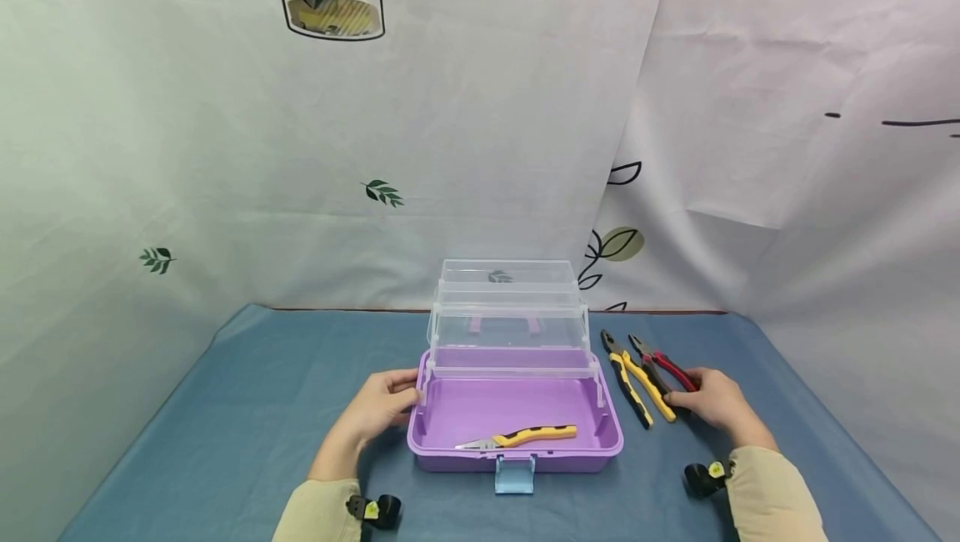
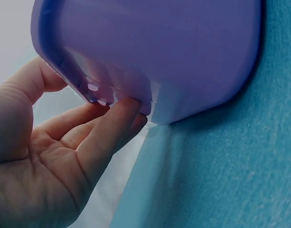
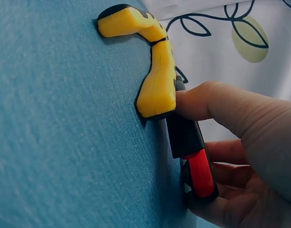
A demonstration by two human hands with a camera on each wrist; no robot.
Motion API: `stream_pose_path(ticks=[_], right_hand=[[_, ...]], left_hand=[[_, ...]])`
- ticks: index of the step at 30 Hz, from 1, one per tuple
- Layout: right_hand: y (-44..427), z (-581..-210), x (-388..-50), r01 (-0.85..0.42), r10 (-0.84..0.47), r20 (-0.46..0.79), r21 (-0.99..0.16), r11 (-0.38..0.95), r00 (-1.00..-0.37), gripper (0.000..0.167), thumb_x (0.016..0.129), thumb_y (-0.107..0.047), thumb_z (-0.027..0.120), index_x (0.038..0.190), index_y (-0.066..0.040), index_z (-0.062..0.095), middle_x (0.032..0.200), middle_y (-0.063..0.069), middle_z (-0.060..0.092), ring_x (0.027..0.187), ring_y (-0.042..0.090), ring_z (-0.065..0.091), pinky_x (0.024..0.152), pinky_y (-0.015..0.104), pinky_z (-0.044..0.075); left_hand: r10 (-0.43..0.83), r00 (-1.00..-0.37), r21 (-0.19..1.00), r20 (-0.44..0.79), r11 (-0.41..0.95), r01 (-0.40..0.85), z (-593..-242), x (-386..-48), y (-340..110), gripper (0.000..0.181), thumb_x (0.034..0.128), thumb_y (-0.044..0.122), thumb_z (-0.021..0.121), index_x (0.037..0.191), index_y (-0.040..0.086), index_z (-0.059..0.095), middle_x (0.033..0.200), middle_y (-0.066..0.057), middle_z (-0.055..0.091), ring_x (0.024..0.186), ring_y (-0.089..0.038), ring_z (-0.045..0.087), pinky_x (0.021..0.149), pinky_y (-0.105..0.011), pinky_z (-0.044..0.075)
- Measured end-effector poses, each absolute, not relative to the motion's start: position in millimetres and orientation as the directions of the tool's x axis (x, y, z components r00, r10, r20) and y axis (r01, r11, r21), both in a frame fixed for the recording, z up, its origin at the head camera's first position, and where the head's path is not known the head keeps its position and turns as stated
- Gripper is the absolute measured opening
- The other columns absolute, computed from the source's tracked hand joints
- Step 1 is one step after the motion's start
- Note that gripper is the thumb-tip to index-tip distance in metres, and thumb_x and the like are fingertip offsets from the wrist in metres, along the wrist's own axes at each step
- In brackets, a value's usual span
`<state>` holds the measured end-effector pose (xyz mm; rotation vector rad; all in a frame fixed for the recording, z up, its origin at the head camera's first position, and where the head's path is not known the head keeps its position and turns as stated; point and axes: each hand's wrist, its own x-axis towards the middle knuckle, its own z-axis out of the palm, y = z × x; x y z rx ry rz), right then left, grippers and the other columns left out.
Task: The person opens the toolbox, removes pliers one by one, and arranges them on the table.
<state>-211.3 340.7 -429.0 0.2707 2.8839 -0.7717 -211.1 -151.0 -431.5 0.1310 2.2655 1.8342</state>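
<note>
An open purple toolbox (image 1: 450, 463) stands in the middle of the table. My left hand (image 1: 378, 409) grips its left side, the thumb at the rim and the fingers against the outer wall (image 2: 159, 47). Inside the box lie pliers with yellow-and-black handles (image 1: 536, 435), jaws to the left. Right of the box, my right hand (image 1: 716, 404) holds red-and-black pliers (image 1: 678, 371) by the handles, thumb on one side and fingers by the red grip (image 3: 202, 175). Close beside them, larger yellow-and-black pliers (image 1: 651, 390) lie with handles spread; the right thumb is next to one yellow handle (image 3: 157, 90).
Clear trays (image 1: 513, 327) are raised at the back of the toolbox. A light blue latch (image 1: 514, 476) hangs at its front. Blue cloth (image 1: 300, 383) covers the table, and a white printed curtain (image 1: 495, 150) stands behind it.
</note>
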Motion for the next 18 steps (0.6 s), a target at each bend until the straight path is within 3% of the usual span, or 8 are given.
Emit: stream_pose_path(ticks=[8, 18], right_hand=[[341.4, -428.8, -210.6, 0.196, 0.131, -0.164, -0.488, 0.85, -0.978, 0.081, 0.075, -0.043, 0.074, 0.124, 0.016, 0.049, 0.104, 0.028, 0.06, 0.085, 0.028, 0.055, 0.072, 0.043, 0.051], [338.2, -426.8, -208.5, 0.209, 0.145, -0.165, -0.493, 0.844, -0.976, 0.077, 0.076, -0.042, 0.073, 0.123, 0.015, 0.051, 0.101, 0.025, 0.061, 0.082, 0.026, 0.054, 0.069, 0.039, 0.051]], left_hand=[[0.218, -0.97, 0.975, -0.112, 0.213, -0.065, -431.5, -211.1, -151.5, 0.056, 0.0834, 0.007, 0.059, 0.133, -0.013, 0.043, 0.128, -0.031, 0.054, 0.11, -0.037, 0.06, 0.081, -0.042, 0.058], [0.227, -0.968, 0.975, -0.105, 0.213, -0.056, -431.4, -210.1, -152.5, 0.057, 0.0835, 0.007, 0.059, 0.133, -0.014, 0.043, 0.128, -0.032, 0.054, 0.108, -0.035, 0.062, 0.08, -0.041, 0.058]])
